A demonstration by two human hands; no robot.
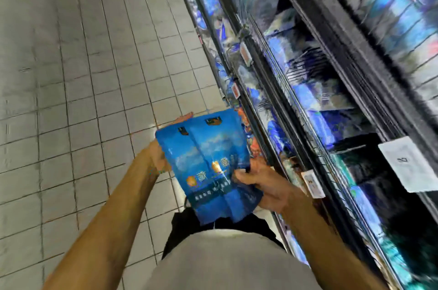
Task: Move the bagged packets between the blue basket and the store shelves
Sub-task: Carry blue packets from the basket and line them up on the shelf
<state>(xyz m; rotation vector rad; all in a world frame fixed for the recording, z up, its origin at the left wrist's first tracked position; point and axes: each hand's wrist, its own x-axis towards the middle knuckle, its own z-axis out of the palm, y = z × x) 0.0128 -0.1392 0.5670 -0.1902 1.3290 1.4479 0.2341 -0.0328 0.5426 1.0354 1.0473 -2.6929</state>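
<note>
A: Head view, only one cam. Blue packets (208,166) are held in front of the body, over the tiled floor (71,76). It looks like two bags stacked, but I am not sure of the count.

B: Who holds them?

A: Both hands. Right hand (263,185) grasps the lower right edge, thumb on the front, fingers curled behind. Left hand (158,154) supports the left side from behind; fingertips show at the top corner, so it seems wrapped round the edge, but the palm is mostly hidden.

B: And the relation for the next move?

A: Store shelves (320,100) stand to the person's right, just beside the right hand. The packets' long axis runs away from the body, approx. parallel to the shelf front. So the right hand is nearer; I judge the packets must swing right to go in.

B: What is not clear?

A: Blue basket is not in view. Shelves are very blurred, so I cannot tell which slot is free. Print on the packets is unreadable.
</note>
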